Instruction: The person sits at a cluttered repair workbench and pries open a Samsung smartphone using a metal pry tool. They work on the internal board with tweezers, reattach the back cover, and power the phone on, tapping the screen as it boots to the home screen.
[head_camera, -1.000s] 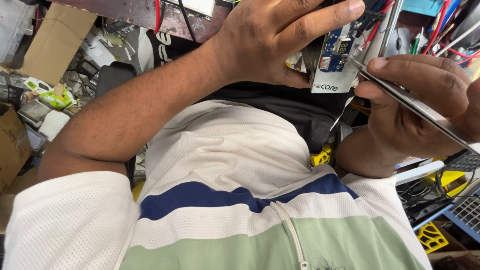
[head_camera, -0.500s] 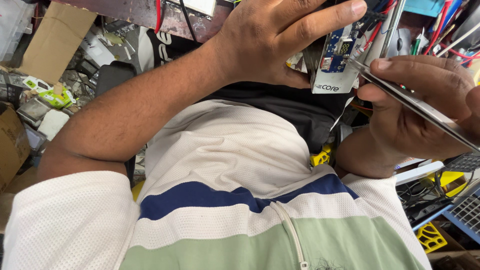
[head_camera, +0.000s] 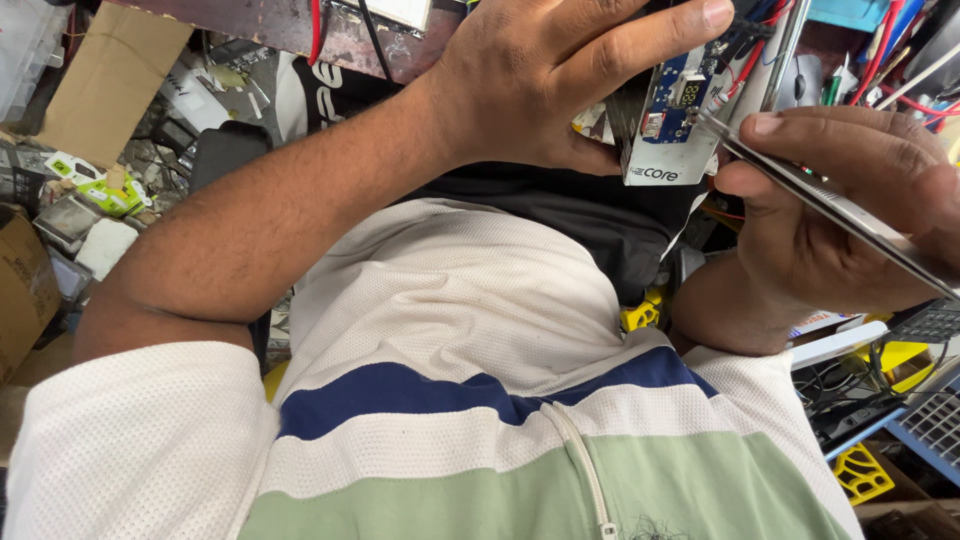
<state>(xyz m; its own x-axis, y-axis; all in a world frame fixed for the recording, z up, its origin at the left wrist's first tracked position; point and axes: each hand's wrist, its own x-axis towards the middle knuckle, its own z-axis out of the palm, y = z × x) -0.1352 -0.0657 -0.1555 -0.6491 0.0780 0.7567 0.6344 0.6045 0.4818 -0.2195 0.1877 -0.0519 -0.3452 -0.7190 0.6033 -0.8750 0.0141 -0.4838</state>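
My left hand (head_camera: 560, 80) grips a small white device with a blue circuit board (head_camera: 672, 110) set in it, fingers wrapped around its top and side. My right hand (head_camera: 850, 210) pinches a pair of metal tweezers (head_camera: 810, 190), whose tips touch the right edge of the blue board. Both hands sit at the top of the head view, above my white, navy and green striped shirt (head_camera: 480, 400). Part of the device is hidden by my left fingers.
A cardboard box (head_camera: 100, 80) and scattered small packages (head_camera: 90, 190) lie at the left. Red wires and tools (head_camera: 880, 60) crowd the upper right. A laptop keyboard (head_camera: 935, 420), yellow plastic parts (head_camera: 860, 470) and black cables sit at the lower right.
The hands hold nearly the same pose. The device and tweezer tips have shifted only slightly, and the tweezers stay at the board's edge.
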